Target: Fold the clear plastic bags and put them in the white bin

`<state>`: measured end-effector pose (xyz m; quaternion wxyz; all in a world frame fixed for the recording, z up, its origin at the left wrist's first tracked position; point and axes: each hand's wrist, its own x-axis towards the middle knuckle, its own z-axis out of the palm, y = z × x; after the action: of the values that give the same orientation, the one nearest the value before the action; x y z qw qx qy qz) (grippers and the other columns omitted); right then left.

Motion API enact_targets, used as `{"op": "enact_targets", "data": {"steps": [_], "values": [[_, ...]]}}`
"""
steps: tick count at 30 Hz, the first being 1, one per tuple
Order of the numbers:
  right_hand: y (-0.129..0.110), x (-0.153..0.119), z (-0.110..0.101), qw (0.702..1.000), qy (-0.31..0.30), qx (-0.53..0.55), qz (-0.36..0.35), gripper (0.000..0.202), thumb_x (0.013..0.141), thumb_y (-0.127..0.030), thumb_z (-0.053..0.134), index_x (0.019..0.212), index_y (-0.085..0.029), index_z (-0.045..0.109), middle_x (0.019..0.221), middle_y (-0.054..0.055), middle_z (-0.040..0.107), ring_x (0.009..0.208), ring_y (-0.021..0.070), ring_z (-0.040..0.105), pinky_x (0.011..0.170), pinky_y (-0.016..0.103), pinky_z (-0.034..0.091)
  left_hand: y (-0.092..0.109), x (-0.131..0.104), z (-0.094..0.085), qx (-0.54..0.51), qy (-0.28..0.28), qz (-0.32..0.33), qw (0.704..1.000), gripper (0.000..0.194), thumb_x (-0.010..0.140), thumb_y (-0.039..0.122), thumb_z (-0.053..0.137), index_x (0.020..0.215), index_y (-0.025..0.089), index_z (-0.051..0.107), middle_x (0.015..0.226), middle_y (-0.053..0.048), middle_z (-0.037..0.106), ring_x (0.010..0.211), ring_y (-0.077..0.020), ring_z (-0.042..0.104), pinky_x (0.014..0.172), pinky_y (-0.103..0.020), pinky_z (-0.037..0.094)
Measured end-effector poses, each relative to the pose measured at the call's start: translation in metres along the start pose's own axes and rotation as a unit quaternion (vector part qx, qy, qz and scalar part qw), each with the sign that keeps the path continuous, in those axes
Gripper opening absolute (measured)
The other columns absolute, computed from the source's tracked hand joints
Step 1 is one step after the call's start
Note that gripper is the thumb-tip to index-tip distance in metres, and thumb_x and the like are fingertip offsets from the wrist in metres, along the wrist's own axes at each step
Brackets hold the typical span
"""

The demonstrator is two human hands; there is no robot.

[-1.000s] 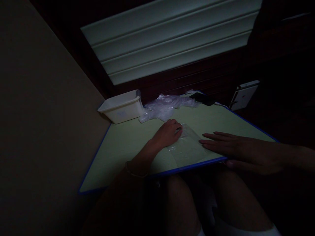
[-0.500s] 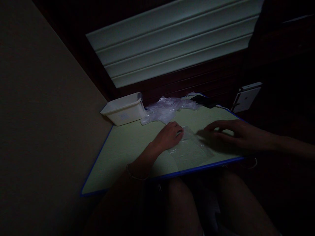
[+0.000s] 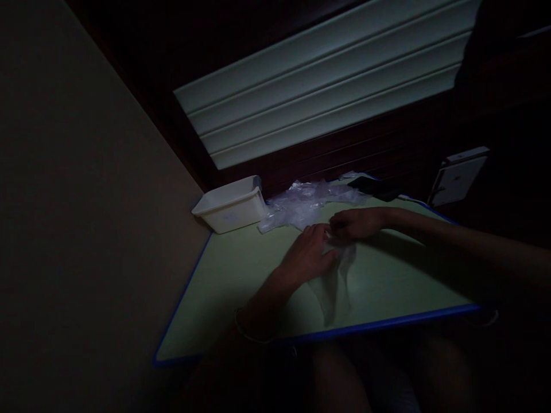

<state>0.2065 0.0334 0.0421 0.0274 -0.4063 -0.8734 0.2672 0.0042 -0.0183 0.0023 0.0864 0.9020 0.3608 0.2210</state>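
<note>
clear plastic [image 3: 340,275], left hand [image 3: 309,255] arched over it, right hand [image 3: 355,223] curled alongside

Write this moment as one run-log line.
left hand: at thin clear plastic sheet | right hand: at same sheet, close to left | beyond: crumpled clear plastic heap, white rectangular tub

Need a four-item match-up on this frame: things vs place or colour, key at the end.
1. clear bag
2. white tub
3. crumpled plastic heap
4. table edging

A. blue
B. just right of the tub
C. at the left hand and right hand
D. at the tabletop's far left

Pairs: 1-C, 2-D, 3-B, 4-A
</note>
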Motion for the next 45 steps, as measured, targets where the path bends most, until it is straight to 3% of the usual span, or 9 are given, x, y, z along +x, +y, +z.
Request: {"op": "enact_targets", "data": {"steps": [6,11,14,18,20,24,28,33,45], "values": [[-0.003,-0.005,0.010,0.999,0.023,-0.027,-0.006,0.027,0.080,-0.041,0.054,0.085,-0.015,0.059,0.084,0.009,0.064,0.075,0.0222,0.060,0.065,0.031,0.043,-0.005,-0.003,-0.004,-0.001,-0.018,0.015,1.000,0.060,0.079,0.028,0.062,0.132,0.016,0.035,0.121,-0.013,0.052,0.116,-0.0266,0.049,0.099,-0.041,0.043],[-0.003,-0.005,0.017,0.999,0.040,-0.012,-0.006,0.020,0.072,-0.034,0.061,0.081,-0.016,0.057,0.079,0.006,0.060,0.068,0.0181,0.055,0.059,0.028,0.040,0.001,-0.002,-0.004,0.031,-0.005,-0.037,0.999,0.058,0.085,0.036,0.057,0.135,0.016,0.035,0.124,-0.014,0.051,0.118,-0.0270,0.048,0.102,-0.044,0.041],[0.000,-0.005,0.019,0.997,0.054,0.041,-0.044,0.015,0.072,-0.028,0.060,0.080,-0.016,0.056,0.074,0.003,0.056,0.066,0.0153,0.050,0.058,0.027,0.039,0.000,0.000,-0.003,0.025,0.010,-0.055,0.998,0.062,0.085,0.042,0.059,0.136,0.015,0.035,0.125,-0.013,0.052,0.119,-0.0266,0.047,0.103,-0.044,0.040],[0.003,-0.008,0.021,0.981,0.063,0.173,-0.060,0.016,0.079,-0.032,0.058,0.081,-0.016,0.056,0.066,-0.001,0.052,0.056,0.0111,0.045,0.052,0.025,0.036,-0.012,0.002,-0.012,-0.059,0.057,-0.103,0.991,0.062,0.082,0.048,0.063,0.132,0.016,0.044,0.126,-0.014,0.054,0.115,-0.0252,0.051,0.101,-0.043,0.042],[0.004,-0.010,0.022,0.965,0.081,0.247,-0.044,0.020,0.079,-0.036,0.060,0.080,-0.017,0.056,0.063,-0.002,0.051,0.052,0.0096,0.043,0.048,0.024,0.033,-0.019,0.003,-0.019,-0.153,0.075,-0.155,0.973,0.054,0.080,0.048,0.065,0.123,0.017,0.053,0.122,-0.013,0.059,0.108,-0.0235,0.056,0.095,-0.040,0.045],[0.001,-0.012,0.023,0.929,0.117,0.350,-0.013,0.025,0.076,-0.040,0.066,0.077,-0.018,0.055,0.059,-0.003,0.052,0.046,0.0083,0.042,0.043,0.023,0.029,-0.031,0.005,-0.029,-0.364,0.058,-0.245,0.897,0.045,0.077,0.046,0.070,0.104,0.011,0.065,0.098,-0.012,0.069,0.083,-0.0173,0.063,0.077,-0.030,0.047],[-0.003,-0.012,0.024,0.899,0.170,0.404,0.002,0.028,0.070,-0.037,0.073,0.072,-0.019,0.053,0.057,-0.004,0.051,0.044,0.0076,0.042,0.041,0.023,0.030,-0.035,0.004,-0.029,-0.430,0.036,-0.261,0.863,0.045,0.069,0.049,0.075,0.091,0.010,0.071,0.084,-0.009,0.070,0.068,-0.0132,0.060,0.067,-0.026,0.044],[-0.002,-0.008,0.028,0.887,0.189,0.421,0.004,0.028,0.070,-0.037,0.074,0.075,-0.018,0.055,0.054,-0.004,0.053,0.042,0.0069,0.042,0.041,0.022,0.031,-0.034,0.004,-0.022,-0.407,0.066,-0.260,0.873,0.039,0.066,0.045,0.077,0.085,0.011,0.074,0.079,-0.005,0.071,0.066,-0.0128,0.059,0.065,-0.025,0.042],[-0.008,-0.013,0.028,0.882,0.099,0.460,-0.006,0.032,0.071,-0.042,0.076,0.083,-0.014,0.067,0.067,0.002,0.062,0.052,0.0088,0.049,0.047,0.023,0.036,-0.036,0.004,-0.020,-0.397,0.040,-0.231,0.887,0.033,0.074,0.045,0.071,0.078,0.013,0.075,0.076,-0.007,0.072,0.062,-0.0122,0.059,0.062,-0.024,0.042]]}}
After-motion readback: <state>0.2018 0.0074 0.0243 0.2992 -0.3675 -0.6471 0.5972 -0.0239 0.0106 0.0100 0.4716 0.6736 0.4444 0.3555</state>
